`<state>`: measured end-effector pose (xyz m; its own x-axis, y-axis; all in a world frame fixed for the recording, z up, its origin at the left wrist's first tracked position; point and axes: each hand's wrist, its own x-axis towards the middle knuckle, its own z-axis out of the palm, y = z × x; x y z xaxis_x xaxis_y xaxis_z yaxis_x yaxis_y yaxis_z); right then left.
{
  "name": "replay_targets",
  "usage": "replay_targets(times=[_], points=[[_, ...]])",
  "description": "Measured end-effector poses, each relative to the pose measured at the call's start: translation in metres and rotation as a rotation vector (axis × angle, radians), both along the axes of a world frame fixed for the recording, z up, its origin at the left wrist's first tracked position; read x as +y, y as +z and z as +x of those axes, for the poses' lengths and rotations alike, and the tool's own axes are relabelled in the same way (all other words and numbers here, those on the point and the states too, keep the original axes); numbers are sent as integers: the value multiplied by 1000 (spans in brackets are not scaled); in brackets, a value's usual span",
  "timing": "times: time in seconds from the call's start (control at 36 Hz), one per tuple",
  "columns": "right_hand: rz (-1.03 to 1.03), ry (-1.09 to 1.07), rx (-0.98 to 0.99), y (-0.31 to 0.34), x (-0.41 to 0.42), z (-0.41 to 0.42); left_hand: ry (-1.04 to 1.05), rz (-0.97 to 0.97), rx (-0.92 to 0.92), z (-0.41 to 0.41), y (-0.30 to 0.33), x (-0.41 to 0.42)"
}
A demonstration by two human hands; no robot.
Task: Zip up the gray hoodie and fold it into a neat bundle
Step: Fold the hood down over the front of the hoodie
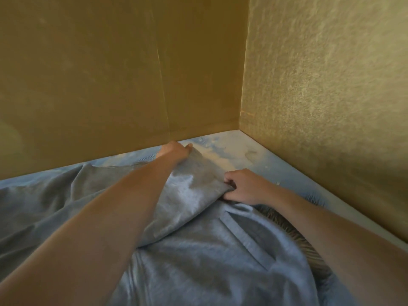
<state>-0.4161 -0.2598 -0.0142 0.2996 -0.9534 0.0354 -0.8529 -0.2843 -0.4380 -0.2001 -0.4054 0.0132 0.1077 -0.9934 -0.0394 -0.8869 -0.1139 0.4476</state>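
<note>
Gray hoodie point(198, 250) is lying rumpled on the bed point(254, 155); left hand point(176, 151) is gripping its far edge, right hand point(242, 186) pinching a fold.

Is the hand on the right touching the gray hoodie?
Touching. The head view shows the right hand with fingers curled into a fold of the gray hoodie.
</note>
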Motion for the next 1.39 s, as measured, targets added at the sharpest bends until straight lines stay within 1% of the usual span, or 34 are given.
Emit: replay_targets(times=[0.11,0.14,0.22,0.28,0.33,0.42,0.58,0.75,1.0,1.39], points=[[-14,-17,7,-1,1,-6,-15,-9,-66,5,2,-5],[-17,-17,13,-2,2,-7,-22,-35,-51,5,1,-8],[-19,-17,-5,-4,3,-12,-22,-106,174,4,0,-16],[-26,-24,-25,-7,4,-14,-33,-141,268,1,1,-20],[-38,-22,-20,-9,5,-17,-60,-160,303,-3,2,-22],[-50,-16,7,-12,5,-21,-90,-191,307,-9,-2,-28],[-81,-5,7,-13,3,-28,-163,-250,234,-15,-9,-39],[-123,3,34,-19,-1,-33,-190,-316,46,-23,-21,-47],[-138,-15,73,-23,-6,-40,-199,-322,-41,-38,-34,-55],[-119,-88,57,-29,-9,-55,-220,-367,-165,-56,-49,-67]])
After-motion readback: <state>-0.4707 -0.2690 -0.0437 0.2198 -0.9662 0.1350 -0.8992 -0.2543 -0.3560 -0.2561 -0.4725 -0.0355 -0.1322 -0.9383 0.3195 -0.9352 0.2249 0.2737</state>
